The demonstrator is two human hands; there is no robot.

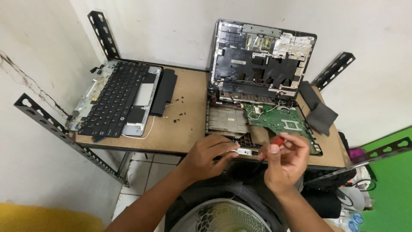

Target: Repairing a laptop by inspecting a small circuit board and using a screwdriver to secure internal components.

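The left hand (210, 157) pinches a small silver metal bracket (245, 151) — thin and shiny — just in front of the open laptop (257, 107). The right hand (285, 161) grips a red-handled screwdriver (277, 143) (its tip is hidden). Tiny black screws (178, 114) lie on the brown table (184, 129), beside a removed keyboard (113, 99), below white walls (171, 30).

Plain white plaster walls (171, 25) meet in a corner, the left wall cracked and stained with a dark streak (25, 77). Brown particle-board tabletop (189, 111) sits on a black slotted-angle steel frame (56, 131), uprights jutting past the corners. Pale tiled floor (137, 172) below. Green panel (390, 184) at right, yellow patch (38, 217) lower left. Even, flat light.
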